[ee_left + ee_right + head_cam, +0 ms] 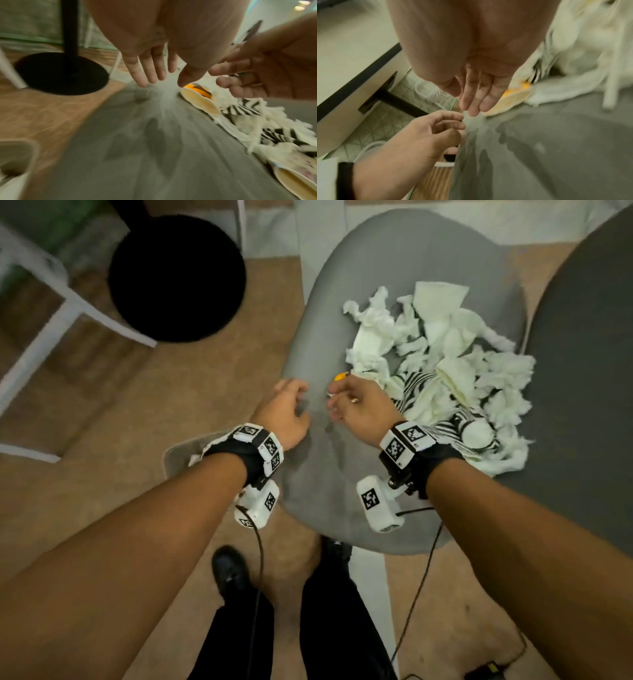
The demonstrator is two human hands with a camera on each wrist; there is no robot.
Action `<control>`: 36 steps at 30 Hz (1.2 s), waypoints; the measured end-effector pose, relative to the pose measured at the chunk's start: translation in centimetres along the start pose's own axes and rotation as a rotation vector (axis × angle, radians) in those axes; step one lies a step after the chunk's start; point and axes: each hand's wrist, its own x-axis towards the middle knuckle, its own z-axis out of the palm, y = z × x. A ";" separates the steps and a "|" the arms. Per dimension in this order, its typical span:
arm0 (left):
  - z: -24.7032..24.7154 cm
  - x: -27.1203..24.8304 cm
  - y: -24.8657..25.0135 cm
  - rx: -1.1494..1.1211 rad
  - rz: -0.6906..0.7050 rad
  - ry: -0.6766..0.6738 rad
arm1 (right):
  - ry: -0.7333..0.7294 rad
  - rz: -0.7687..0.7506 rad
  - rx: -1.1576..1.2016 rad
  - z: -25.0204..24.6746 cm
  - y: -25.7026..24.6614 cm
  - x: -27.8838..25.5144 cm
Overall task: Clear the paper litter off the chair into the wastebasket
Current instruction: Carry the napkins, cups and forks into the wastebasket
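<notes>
A heap of torn white paper (445, 364) with zebra-striped scraps (418, 385) covers the right half of the grey chair seat (342, 491). Paper cups lie at the heap's edge, one with orange inside (199, 100) and one nearer (291, 180). My left hand (291, 405) hovers over the seat's left edge with its fingers (150, 70) straight and holding nothing. My right hand (342, 402) is just beside it, fingers (474, 100) pointing down at the bare seat in front of the orange cup (510, 100), with nothing visibly gripped. The pale wastebasket (18, 152) stands on the floor left of the chair, mostly hidden under my left wrist (178, 450).
A black round stand base (178, 278) and white frame legs (68, 302) stand on the wooden floor at the left. A dark round tabletop (589, 371) borders the chair on the right. Cables hang from both wrists, and my feet (229, 570) are in front of the chair.
</notes>
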 end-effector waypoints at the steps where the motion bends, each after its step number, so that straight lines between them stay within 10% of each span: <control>1: 1.1 1.0 2.2 0.080 0.057 0.007 | 0.029 0.005 -0.063 -2.6 0.2 -0.1; 8: 6.3 4.4 8.6 0.397 0.113 -0.001 | 0.009 -0.097 -0.801 -13.5 0.3 0.0; 15: 6.4 4.6 8.2 0.493 0.144 -0.017 | -0.182 -0.084 -1.233 -14.3 3.2 1.7; 36: -2.0 -4.4 -3.8 0.159 0.012 0.078 | 0.064 -0.080 -1.125 -4.9 -5.5 -1.7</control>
